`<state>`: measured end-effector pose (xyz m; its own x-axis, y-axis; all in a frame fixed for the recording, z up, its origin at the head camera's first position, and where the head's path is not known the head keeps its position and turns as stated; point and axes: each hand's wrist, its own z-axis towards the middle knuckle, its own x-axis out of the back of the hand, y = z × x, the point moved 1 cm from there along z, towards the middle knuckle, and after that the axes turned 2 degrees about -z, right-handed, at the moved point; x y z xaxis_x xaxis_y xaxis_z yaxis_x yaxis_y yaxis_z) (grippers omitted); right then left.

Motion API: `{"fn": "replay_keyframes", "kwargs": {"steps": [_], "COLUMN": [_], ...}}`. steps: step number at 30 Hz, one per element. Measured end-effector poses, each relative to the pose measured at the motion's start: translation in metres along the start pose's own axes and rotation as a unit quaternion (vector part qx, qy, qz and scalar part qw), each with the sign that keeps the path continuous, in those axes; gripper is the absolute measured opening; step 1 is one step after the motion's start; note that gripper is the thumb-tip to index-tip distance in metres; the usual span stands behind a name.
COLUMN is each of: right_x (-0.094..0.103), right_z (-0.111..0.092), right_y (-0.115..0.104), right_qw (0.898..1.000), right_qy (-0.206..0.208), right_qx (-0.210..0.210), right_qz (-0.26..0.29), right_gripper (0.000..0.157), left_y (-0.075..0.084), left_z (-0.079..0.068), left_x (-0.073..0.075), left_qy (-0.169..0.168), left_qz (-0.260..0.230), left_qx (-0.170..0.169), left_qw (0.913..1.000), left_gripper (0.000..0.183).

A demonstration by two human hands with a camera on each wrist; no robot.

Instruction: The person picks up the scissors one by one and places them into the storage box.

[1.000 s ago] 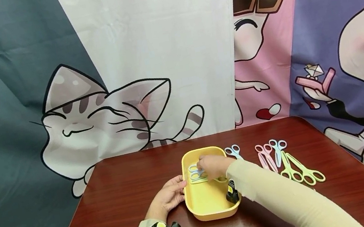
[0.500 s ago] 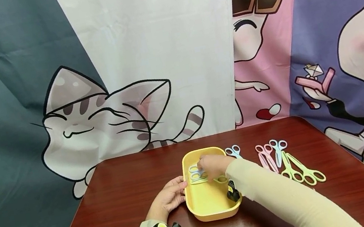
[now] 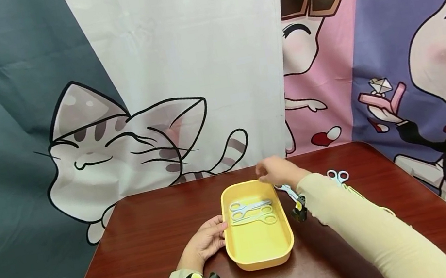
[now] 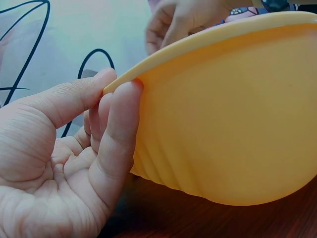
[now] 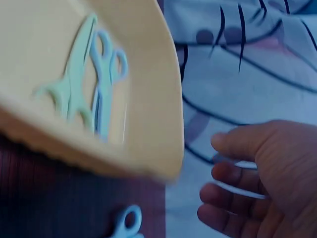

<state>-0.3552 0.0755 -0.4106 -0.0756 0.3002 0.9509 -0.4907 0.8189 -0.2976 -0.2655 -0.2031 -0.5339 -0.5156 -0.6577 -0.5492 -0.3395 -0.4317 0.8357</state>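
Observation:
My left hand (image 3: pixel 209 239) pinches the left rim of a yellow plastic tray (image 3: pixel 261 247); the left wrist view shows thumb and fingers on that rim. Inside the tray lie blue scissors (image 3: pixel 244 211) and green scissors (image 3: pixel 258 218), side by side near the far half. My right hand (image 3: pixel 278 170) is raised over the tray's far right corner. In the right wrist view its fingers (image 5: pixel 233 198) are loosely bent and hold nothing. Just right of the tray, partly behind my right hand and wrist, lies another pair of blue scissors (image 3: pixel 288 192).
Farther right on the dark red table (image 3: pixel 152 219), blue scissors (image 3: pixel 338 176) and green scissors (image 3: pixel 353 192) show partly behind my right sleeve (image 3: pixel 365 223). A printed cartoon curtain (image 3: pixel 201 64) hangs behind the table's far edge.
My right hand has come up out of the tray, moving away and to the right. Both pairs of scissors in the tray now show fully. The left hand stays on the rim.

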Motion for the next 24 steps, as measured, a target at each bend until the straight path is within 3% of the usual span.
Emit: {"fn": "replay_keyframes", "kwargs": {"steps": [4,8,13,24], "right_x": [-0.002,-0.014,-0.033,-0.045], "right_z": [-0.008,-0.021,-0.032,-0.034], "right_y": [0.026,0.044,0.051,0.049], "right_qw": [0.996,0.989,0.982,0.98], "right_qy": [0.023,0.002,-0.036,-0.021], "right_qx": [-0.091,-0.151,-0.184,-0.198], "right_qz": [0.013,-0.003,-0.004,-0.025], "right_gripper": [0.014,0.015,0.027,0.021], "left_y": [0.003,0.007,0.009,0.002], "left_z": [-0.002,-0.004,-0.006,-0.001], "left_x": [-0.003,-0.009,-0.012,-0.002], "left_qy": [-0.012,-0.024,-0.026,-0.009], "left_qz": [-0.004,-0.007,-0.01,-0.01], "left_qx": [0.0,0.001,0.005,0.002], "left_qw": [0.9999,0.9997,0.9996,0.9999], "left_gripper": [0.03,0.032,0.031,0.028]}}
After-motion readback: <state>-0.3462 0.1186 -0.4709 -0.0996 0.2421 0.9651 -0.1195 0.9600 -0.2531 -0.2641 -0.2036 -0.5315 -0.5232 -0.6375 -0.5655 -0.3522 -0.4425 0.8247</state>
